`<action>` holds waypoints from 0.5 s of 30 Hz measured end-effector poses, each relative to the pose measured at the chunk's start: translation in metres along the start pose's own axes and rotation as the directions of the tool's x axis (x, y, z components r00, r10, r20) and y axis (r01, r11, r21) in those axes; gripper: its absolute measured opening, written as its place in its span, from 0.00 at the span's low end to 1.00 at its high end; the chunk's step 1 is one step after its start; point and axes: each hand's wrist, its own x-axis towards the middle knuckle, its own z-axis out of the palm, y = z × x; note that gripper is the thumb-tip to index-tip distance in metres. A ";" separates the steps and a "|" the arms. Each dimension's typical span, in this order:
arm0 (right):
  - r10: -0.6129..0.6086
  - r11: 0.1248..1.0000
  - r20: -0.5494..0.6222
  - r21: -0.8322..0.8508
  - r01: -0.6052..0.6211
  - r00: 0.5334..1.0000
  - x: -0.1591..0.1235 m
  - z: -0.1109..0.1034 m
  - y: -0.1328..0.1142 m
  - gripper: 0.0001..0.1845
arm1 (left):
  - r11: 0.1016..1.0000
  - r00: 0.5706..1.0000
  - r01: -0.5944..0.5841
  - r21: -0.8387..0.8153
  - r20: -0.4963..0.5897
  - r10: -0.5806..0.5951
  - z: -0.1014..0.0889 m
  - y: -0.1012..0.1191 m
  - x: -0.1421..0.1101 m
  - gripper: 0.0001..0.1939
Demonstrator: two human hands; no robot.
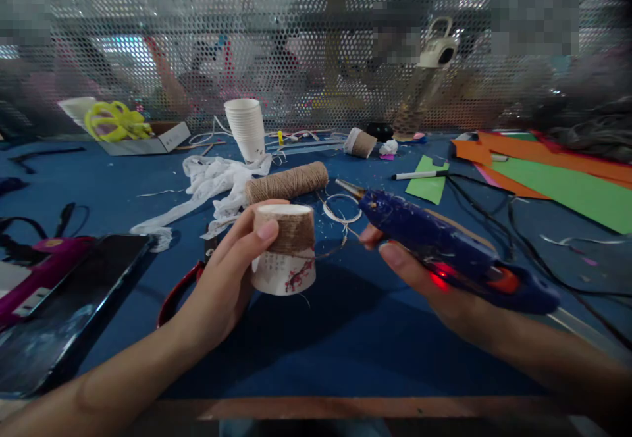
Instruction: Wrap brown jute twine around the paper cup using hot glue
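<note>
Holding a white paper cup banded with brown twine [290, 253] upright above the blue tabletop [345, 351], my left hand [222, 276] closes round its side. A thin brown strand [328, 253] runs toward my right hand [419, 279], which grips a dark-blue glue gun [429, 236]. Beyond lies a cylindrical brown twine spool [290, 182].

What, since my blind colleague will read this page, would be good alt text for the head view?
The left hand holds a paper cup part-wrapped in twine; the right hand grips a blue hot glue gun. Behind them, a twine roll, white ribbon and stacked paper cups sit on a blue tabletop.
</note>
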 end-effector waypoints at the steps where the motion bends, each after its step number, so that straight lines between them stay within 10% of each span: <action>1: 0.043 0.998 -0.026 0.054 -0.042 0.999 0.001 0.002 0.001 0.08 | 1.000 1.000 0.016 0.009 0.005 -0.016 0.000 -0.001 0.000 0.17; 15: 0.006 0.929 0.014 0.370 -0.011 1.000 0.005 0.018 0.000 0.11 | 0.990 0.996 0.083 0.112 -0.032 -0.080 0.005 -0.005 0.000 0.22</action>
